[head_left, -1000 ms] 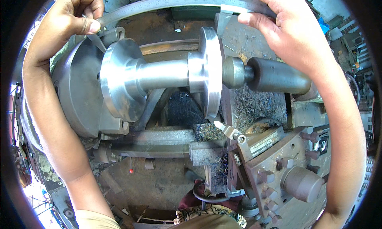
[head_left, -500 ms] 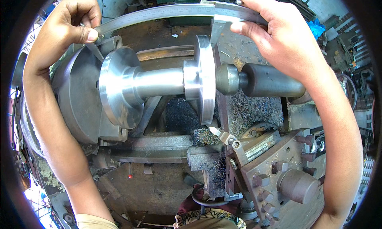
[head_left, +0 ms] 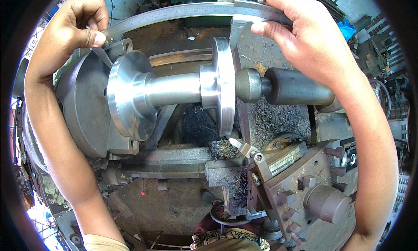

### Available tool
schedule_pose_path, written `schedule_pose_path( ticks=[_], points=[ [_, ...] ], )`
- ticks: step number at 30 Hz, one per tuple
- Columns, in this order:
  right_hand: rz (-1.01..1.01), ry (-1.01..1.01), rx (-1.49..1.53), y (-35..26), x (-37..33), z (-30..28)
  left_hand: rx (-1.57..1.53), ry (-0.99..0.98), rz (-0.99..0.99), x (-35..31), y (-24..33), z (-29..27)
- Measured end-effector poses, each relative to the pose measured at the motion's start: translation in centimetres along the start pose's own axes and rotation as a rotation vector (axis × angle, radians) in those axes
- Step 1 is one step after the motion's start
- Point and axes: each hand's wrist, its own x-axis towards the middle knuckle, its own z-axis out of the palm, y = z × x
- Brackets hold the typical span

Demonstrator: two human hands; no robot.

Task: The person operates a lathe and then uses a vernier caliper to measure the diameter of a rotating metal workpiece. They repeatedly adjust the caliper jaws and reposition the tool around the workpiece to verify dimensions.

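Note:
A long steel vernier caliper (head_left: 174, 12) spans the far side of a shiny flanged metal workpiece (head_left: 174, 89). My left hand (head_left: 74, 26) pinches the caliper's fixed-jaw end, above the lathe chuck (head_left: 82, 103). That jaw reaches down beside the left flange. My right hand (head_left: 300, 33) grips the beam at the sliding jaw, thumb below and fingers above. The sliding jaw (head_left: 236, 31) hangs by the outer face of the right flange; whether it touches I cannot tell. The workpiece sits between the chuck and the tailstock centre (head_left: 249, 86).
A tool post (head_left: 305, 194) with several bolts and a pointed cutting tool (head_left: 244, 148) stands near right, close to the right flange. Metal chips (head_left: 278, 122) cover the carriage. The tailstock quill (head_left: 296, 87) lies under my right forearm. A handwheel (head_left: 381, 98) is at far right.
Almost everything holds still. The view shifts very slightly; both hands keep their grip on the caliper, and its jaws stay by the flanges.

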Motion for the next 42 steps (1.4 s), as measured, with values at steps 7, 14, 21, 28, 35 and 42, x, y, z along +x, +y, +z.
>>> schedule_pose_path(
  ticks=[7, 14, 21, 28, 35, 42],
  points=[
    [-0.024, 0.011, -0.002, 1.4, -0.1, 0.6, -0.007, 0.014, 0.013, 0.0, 0.2, 0.1],
    [0.001, 0.017, 0.035, 0.3, -0.3, -0.2, -0.023, 0.036, 0.007, -0.1, -0.1, 0.3],
    [-0.013, 0.011, 0.002, 0.5, 0.1, 0.4, -0.010, -0.124, -0.149, 0.5, 0.1, -0.6],
    [0.016, 0.004, -0.005, -0.2, -0.3, -0.4, -0.001, -0.105, -0.126, 0.4, -0.2, -0.7],
    [0.017, 0.008, -0.010, -0.9, 0.1, -0.3, 0.019, -0.086, -0.106, 0.5, -2.0, -1.1],
    [0.020, 0.009, 0.005, 0.1, -0.3, -0.2, 0.026, -0.139, -0.100, 0.7, -2.5, -1.5]
  ],
)
